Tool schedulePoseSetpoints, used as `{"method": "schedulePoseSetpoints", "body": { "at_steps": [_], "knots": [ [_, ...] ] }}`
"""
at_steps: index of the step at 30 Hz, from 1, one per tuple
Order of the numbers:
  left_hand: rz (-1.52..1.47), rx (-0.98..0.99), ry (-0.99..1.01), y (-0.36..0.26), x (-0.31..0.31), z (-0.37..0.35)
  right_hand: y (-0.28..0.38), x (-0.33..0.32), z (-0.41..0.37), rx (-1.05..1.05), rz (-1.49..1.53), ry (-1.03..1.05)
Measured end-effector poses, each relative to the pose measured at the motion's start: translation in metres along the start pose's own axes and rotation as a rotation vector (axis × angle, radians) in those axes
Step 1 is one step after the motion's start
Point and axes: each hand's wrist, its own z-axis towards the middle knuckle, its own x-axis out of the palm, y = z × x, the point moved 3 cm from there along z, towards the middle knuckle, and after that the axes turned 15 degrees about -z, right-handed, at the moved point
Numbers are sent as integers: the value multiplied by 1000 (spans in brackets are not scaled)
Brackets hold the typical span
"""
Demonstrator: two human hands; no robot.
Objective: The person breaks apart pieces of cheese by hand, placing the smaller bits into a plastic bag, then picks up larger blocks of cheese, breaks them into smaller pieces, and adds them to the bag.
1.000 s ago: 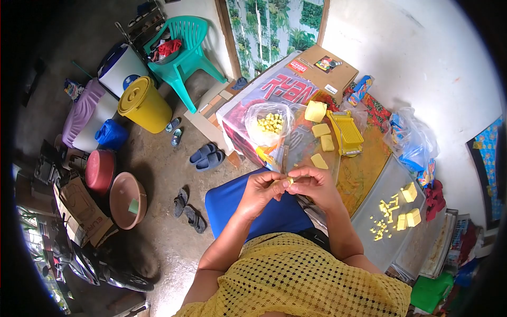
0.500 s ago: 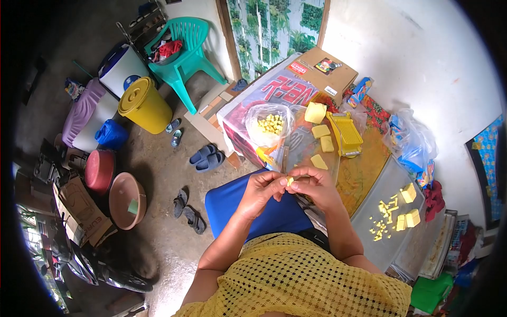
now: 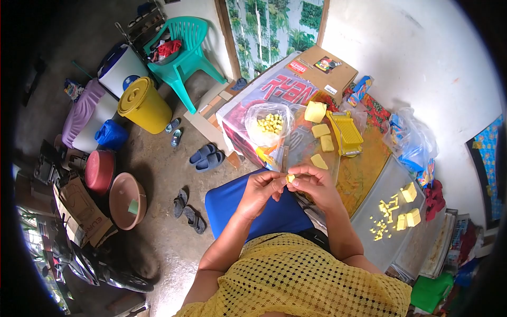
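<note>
In front of my chest, both hands meet over a small yellow dough-like piece. My left hand pinches it between thumb and fingers, and my right hand grips it from the other side, also closed. Just beyond them is a plastic-lined bowl with many small yellow pieces inside. Right of the bowl lie several flat yellow slabs and a yellow ridged plastic tray. Farther right, a grey sheet carries yellow blocks, cut strips and crumbs.
A blue seat is beneath my hands. A cardboard box stands at the table's back, and plastic bags lie by the wall. On the floor at left are slippers, a yellow bucket, basins and a green chair.
The yellow piece shows slightly more between my fingertips, which have shifted a little around it. Everything else stays in place.
</note>
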Motion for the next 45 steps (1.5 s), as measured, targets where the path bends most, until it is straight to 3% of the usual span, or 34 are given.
{"method": "schedulePoseSetpoints", "body": {
  "at_steps": [12,15,21,24,27,30,33,39,45],
  "knots": [
    [101,19,-74,3,-2,6,-2,-6,2,-26,-131,-82],
    [43,20,-103,5,-4,7,-19,-27,14,-48,-217,-183],
    [-176,-47,-150,8,-8,10,-85,-96,66,-31,-832,-456],
    [-249,-90,-186,10,-13,12,-107,-105,77,22,-1070,-431],
    [-316,-115,-235,15,-21,14,-122,-106,82,-235,-1250,-492],
    [-347,-103,-257,14,-23,13,-60,-62,60,-110,-984,-451],
    [-317,-58,-247,14,-21,15,-49,-26,45,-83,-371,-158],
    [-230,-66,-232,13,-10,14,-27,1,24,-222,-205,-149],
    [-254,-58,-192,8,-7,7,-31,-2,24,-194,-257,-95]
  ]
}}
